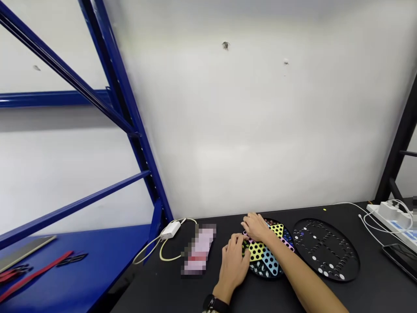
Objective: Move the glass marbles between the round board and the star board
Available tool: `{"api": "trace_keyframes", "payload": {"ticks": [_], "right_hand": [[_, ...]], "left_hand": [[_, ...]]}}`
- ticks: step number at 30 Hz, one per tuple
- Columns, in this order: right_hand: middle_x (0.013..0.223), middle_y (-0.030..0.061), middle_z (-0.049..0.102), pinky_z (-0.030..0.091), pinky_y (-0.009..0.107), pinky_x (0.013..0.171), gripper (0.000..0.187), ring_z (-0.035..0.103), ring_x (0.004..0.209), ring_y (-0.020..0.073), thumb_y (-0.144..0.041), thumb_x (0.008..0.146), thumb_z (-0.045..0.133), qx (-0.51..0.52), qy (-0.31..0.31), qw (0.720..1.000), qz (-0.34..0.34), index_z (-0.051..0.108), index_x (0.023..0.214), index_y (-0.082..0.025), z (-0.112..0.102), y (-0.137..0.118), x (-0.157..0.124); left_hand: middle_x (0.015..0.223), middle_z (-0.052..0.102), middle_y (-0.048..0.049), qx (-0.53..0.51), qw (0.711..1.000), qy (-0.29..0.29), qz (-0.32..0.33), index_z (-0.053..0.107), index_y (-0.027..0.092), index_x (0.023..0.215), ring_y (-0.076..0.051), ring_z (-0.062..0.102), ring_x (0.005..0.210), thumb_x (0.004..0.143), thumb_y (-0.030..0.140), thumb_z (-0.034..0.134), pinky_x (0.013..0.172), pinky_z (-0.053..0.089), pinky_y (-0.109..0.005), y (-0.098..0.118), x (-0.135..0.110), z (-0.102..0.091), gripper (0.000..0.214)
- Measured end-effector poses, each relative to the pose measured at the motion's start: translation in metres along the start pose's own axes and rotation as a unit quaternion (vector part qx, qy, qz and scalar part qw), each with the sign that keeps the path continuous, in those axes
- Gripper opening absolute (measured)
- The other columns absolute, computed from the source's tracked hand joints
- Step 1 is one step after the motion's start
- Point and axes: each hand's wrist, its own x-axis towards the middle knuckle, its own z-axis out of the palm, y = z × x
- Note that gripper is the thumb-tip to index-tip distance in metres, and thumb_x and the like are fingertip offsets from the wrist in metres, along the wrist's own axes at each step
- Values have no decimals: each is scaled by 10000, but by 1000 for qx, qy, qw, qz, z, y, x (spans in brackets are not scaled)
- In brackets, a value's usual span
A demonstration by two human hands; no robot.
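A round Chinese-checkers board (265, 256) with coloured triangles (yellow, blue, pink) lies on the black table (365, 295). My left hand (233, 261) rests at the board's left edge, fingers curled toward it, a dark watch on the wrist. My right hand (257, 227) lies on the board's far left part, fingers bent down onto its surface. Whether either hand pinches a small piece is hidden. A second round black board (325, 248) with holes and a few white pegs lies just to the right.
A blurred pink object (199, 249) lies left of my hands, beside a white charger (170, 229) with a looped cable. A white power strip (392, 218) and a dark phone (402, 257) sit at far right. Blue shelving (81, 265) stands on the left; a white wall is behind.
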Motion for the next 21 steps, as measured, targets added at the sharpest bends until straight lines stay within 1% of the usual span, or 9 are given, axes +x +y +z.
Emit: {"api": "trace_keyframes", "payload": {"ticks": [3,7,10,13,15,17,19,21], "right_hand": [[1129,140,583,386,433,908,318,514,1074,279,-354,1006,326,0,-4,1000,-9,586,1057,-178,-3,0,-8],[1166,174,553,376,490,913,384,491,1079,318,-440,988,330,-2,-18,1000,-10,570,1098,-161,-7,3,-13],[1195,191,550,372,506,919,448,487,1106,331,-464,990,285,30,-37,999,18,567,1144,-152,-6,7,-7],[1218,189,567,361,515,942,501,487,1150,338,-500,992,255,47,-51,996,59,597,1141,-165,-1,5,4],[1204,183,593,353,515,960,529,495,1164,336,-512,994,241,46,-35,995,83,630,1099,-170,1,0,12],[1167,177,627,342,511,978,541,515,1155,327,-499,1000,234,42,2,994,99,658,1045,-167,2,-6,18],[1106,170,663,346,493,977,545,557,1104,309,-475,1007,228,52,36,992,112,676,984,-164,2,-10,22],[1045,162,688,365,470,954,558,602,1025,290,-452,1013,208,78,51,988,123,680,932,-166,2,-12,24]], "left_hand": [[1233,567,-43,4,1000,2,4,543,254,1159,-191,536,1180,883,181,358,1010,385,-373,-3,1,1,340],[1244,561,-54,1,1000,2,2,529,256,1184,-205,535,1175,918,222,335,1003,388,-390,-4,2,3,332],[1253,554,-55,-12,1000,-5,-1,523,261,1201,-209,516,1197,932,240,321,1016,377,-406,-3,2,2,337],[1254,550,-52,-22,1000,-16,-8,528,264,1193,-212,507,1203,931,239,318,1020,372,-416,-2,1,-1,336],[1244,554,-50,-25,999,-18,-11,534,265,1182,-214,509,1200,930,238,317,1021,373,-416,-2,0,-3,334],[1237,559,-51,-26,999,-19,-12,543,266,1173,-215,516,1191,932,241,317,1013,382,-409,-2,0,-4,331],[1222,568,-52,-26,999,-21,-13,554,263,1155,-215,529,1174,935,248,317,993,397,-398,-2,0,-5,324],[1204,578,-48,-25,999,-20,-12,564,264,1134,-214,538,1159,938,258,317,976,407,-389,-1,0,-5,315]]}}
